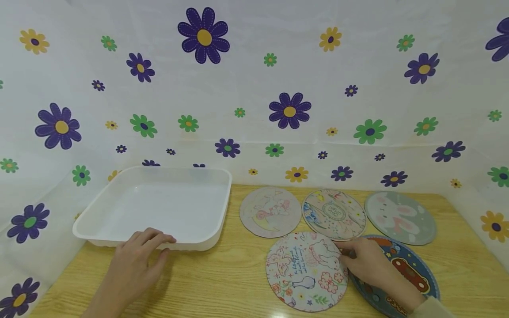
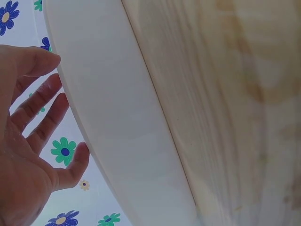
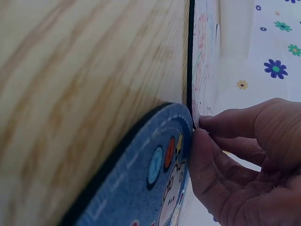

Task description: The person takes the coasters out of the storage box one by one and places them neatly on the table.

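My left hand (image 1: 137, 260) rests on the front rim of a white plastic tray (image 1: 214, 238). The left wrist view has its spread fingertips (image 2: 55, 87) touching the rim. My right hand (image 1: 367, 263) pinches the right edge of a round white mat (image 1: 302, 274) with red and blue doodles, which lies on the table. In the right wrist view, thumb and finger meet at that mat's dark-backed edge. A blue round mat (image 1: 413, 260) with a red car lies partly under the right hand and wrist, close beside the white one.
Behind these lie a pink mat (image 1: 270, 210) with a crescent moon, a floral mat (image 1: 334, 214) and a grey-green rabbit mat (image 1: 401, 218), side by side on the wooden table (image 1: 222, 282). A white flower-patterned sheet (image 1: 254, 88) rises at the back and sides.
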The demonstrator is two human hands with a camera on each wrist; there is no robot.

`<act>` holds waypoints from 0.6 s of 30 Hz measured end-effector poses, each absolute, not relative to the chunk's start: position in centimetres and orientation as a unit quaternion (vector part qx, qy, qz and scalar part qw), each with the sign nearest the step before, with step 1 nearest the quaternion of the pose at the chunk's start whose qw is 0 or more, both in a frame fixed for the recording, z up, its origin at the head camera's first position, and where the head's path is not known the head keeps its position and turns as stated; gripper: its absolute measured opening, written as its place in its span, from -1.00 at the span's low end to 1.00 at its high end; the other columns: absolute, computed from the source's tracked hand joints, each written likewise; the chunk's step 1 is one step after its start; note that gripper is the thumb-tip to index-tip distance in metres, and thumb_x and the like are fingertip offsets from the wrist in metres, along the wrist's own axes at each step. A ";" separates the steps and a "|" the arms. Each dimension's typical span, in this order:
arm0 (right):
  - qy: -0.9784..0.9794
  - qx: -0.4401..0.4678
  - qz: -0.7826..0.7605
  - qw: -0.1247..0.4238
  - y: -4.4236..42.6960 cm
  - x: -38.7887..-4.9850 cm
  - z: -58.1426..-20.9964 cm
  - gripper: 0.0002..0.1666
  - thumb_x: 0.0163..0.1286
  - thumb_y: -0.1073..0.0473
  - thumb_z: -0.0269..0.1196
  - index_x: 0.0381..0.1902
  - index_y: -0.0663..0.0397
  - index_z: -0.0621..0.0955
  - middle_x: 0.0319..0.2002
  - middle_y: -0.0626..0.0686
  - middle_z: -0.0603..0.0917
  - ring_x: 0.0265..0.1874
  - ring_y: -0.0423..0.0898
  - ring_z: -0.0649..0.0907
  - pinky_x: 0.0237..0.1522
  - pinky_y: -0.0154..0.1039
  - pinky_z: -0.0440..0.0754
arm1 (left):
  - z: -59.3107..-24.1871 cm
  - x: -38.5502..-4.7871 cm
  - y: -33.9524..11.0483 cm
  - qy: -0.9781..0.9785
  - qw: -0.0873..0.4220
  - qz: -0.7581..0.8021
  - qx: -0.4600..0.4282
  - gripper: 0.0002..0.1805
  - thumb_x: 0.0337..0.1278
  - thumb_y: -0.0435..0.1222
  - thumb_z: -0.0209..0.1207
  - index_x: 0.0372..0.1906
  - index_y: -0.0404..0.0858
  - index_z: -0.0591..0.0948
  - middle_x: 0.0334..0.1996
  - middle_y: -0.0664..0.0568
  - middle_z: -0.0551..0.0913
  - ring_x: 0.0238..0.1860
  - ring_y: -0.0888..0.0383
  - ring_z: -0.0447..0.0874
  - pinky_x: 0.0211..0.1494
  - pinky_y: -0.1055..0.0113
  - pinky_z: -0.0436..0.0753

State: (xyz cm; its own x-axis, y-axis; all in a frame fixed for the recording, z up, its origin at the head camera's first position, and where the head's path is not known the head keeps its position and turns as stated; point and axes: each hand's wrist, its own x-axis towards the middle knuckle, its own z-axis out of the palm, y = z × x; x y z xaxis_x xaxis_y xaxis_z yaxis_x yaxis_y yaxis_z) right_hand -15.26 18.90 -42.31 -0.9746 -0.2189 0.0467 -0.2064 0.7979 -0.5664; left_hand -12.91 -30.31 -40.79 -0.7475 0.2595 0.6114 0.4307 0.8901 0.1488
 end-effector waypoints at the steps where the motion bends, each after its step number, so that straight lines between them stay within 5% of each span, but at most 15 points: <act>1: 0.949 -0.115 -0.294 0.014 18.9 -15.3 -42.3 -0.57 0.25 0.32 0.36 0.11 0.23 0.72 -0.35 -0.04 0.77 -0.64 -0.31 0.46 -0.60 -0.37 0.39 | -40.8 -12.9 -30.3 -0.924 0.302 -0.142 -0.186 -0.66 -0.11 -0.44 0.44 -0.23 0.05 0.73 -0.28 0.25 0.66 -0.26 0.10 0.64 -0.33 0.21 0.37; 5: 0.950 -0.123 -0.286 0.028 18.9 -15.4 -42.4 -0.54 0.26 0.33 0.34 0.14 0.21 0.70 -0.46 -0.13 0.69 -0.66 -0.30 0.45 -0.61 -0.37 0.39 | -40.8 -12.9 -30.4 -0.925 0.300 -0.142 -0.186 -0.66 -0.11 -0.44 0.44 -0.23 0.05 0.73 -0.28 0.25 0.66 -0.26 0.11 0.65 -0.34 0.22 0.38; 18: 0.948 -0.114 -0.296 0.028 19.0 -15.4 -42.5 -0.65 0.24 0.33 0.36 0.01 0.15 0.75 -0.33 -0.07 0.72 -0.45 -0.27 0.60 -0.46 -0.37 0.49 | -40.9 -13.1 -30.5 -0.924 0.297 -0.145 -0.191 -0.66 -0.09 -0.44 0.43 -0.23 0.05 0.73 -0.28 0.26 0.66 -0.27 0.12 0.64 -0.36 0.28 0.36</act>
State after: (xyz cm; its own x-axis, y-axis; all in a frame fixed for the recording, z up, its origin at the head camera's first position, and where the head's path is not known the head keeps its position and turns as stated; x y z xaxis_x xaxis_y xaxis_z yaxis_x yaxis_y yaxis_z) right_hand -15.38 19.01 -42.45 -0.9723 -0.2334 0.0143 -0.2001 0.7989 -0.5672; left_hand -13.06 -30.49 -40.86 -0.7503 0.2666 0.6050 0.4391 0.8851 0.1545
